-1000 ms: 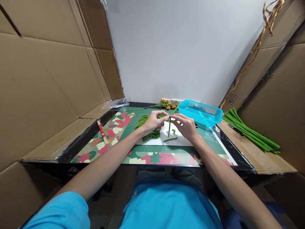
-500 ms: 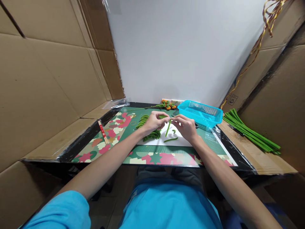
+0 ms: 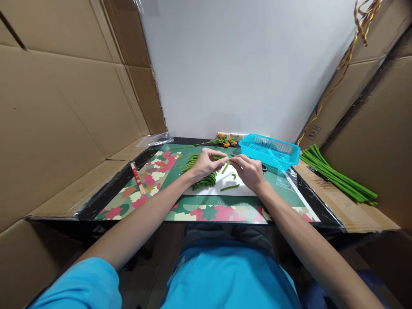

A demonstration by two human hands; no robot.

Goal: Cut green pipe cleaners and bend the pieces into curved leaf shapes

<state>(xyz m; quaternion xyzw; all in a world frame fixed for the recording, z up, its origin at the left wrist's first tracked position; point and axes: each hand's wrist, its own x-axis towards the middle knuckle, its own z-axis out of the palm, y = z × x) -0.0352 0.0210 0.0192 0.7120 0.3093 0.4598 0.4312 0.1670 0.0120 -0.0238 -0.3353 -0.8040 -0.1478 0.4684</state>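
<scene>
Setting: A table sits boxed in by cardboard walls, with a white wall behind. A green-and-pink patterned mat covers it, and a white sheet lies at the mat's middle.
Left hand: The person's left hand hovers over the sheet's left edge, fingertips pinched shut on one end of a short green stem.
Right hand: The right hand is above the sheet's far right part, thumb and forefinger closed on the same stem.
Stem: It hangs slanted between the two hands, above the sheet and clear of it.
Pile: A heap of curved green pieces lies across the sheet's left edge, partly hidden by the left hand and wrist.
Loose bits: Two small green offcuts rest on the sheet, just below the held stem.
Basket: A blue basket stands beyond the sheet's far right corner, close to the right hand.
Flowers: An orange flower sprig lies past the sheet's far edge, by the wall.
Chopsticks: A red-wrapped pair lies well left of the sheet.
Stock: A bundle of long green stems rests well right of the sheet, on cardboard.
</scene>
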